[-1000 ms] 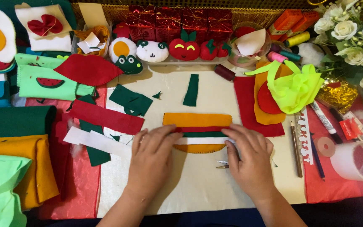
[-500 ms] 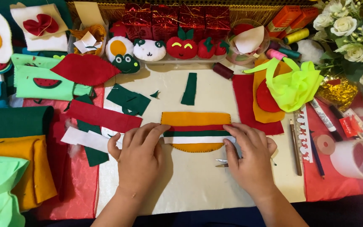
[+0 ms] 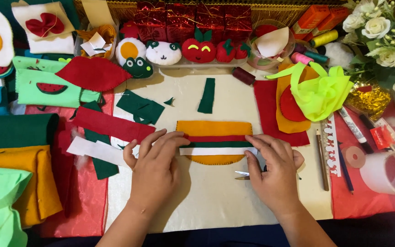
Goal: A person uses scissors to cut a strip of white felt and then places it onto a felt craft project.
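With both flat, spread hands — left hand point(image 3: 154, 171) and right hand point(image 3: 275, 171) gripping nothing — press the white strip point(image 3: 216, 151) ends evenly so it stays square across the felt burger point(image 3: 213, 129) at the cream mat point(image 3: 206, 201) centre.

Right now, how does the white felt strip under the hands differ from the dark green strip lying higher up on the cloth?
The white strip lies flat sideways across the orange felt burger piece; the dark green strip lies lengthwise, alone. The white strip is longer and pinned at its ends by the left hand and right hand; the green strip is untouched. Both are narrow felt rectangles.
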